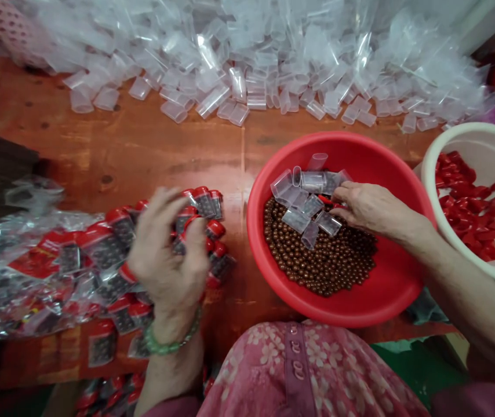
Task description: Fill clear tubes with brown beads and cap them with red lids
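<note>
My left hand (164,249), a green bead bracelet (173,336) on its wrist, is slightly blurred with its fingers apart and nothing in them. Beneath and around it lie small clear containers with red caps (121,229), filled with dark beads. Inside the red bowl (397,278), my right hand (363,202) has its fingers closed around a red plastic piece (326,200), mostly hidden by the fingers. Several clear empty tubes (296,220) rest beside it on a bed of brown bead-like balls (321,260).
A large heap of clear plastic tubes (239,87) spreads along the back of the wooden table (152,150). At right, a white bucket (430,168) holds red plastic pieces (473,208). Clear plastic bags (8,295) lie at left, and more red-capped containers (112,394) sit below the table edge.
</note>
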